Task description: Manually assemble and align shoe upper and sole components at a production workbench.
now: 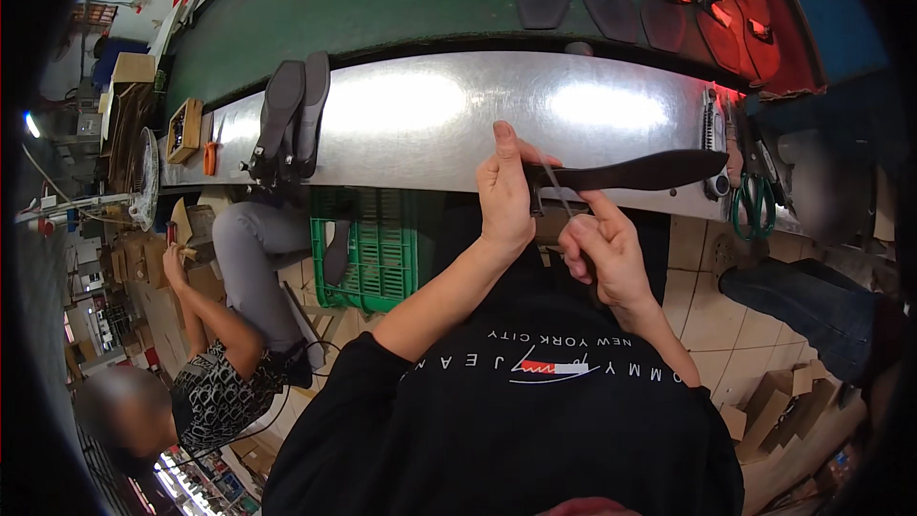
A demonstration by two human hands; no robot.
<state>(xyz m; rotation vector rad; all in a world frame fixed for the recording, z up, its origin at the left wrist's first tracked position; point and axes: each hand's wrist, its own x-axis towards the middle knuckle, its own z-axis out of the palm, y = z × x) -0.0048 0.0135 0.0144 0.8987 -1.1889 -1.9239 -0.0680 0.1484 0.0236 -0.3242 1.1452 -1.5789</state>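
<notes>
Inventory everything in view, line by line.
metal table: 1, silver, centre
far table: 1, green, top
sole: 1, black, left grip
thin tool: 1, greyish, right grip
sandals: 5, dark, far table
stacked sandals: at least 2, dark, metal table
crate: 1, green, left of centre
loose sole: 1, dark, at crate
scissors: 1, green-handled, right
wooden box: 1, brown, left
cartons: several, brown, both sides
co-worker: 1, grey trousers, left
trouser leg: 1, blue, right
left grip: 1, bare, centre
right grip: 1, bare, centre
</notes>
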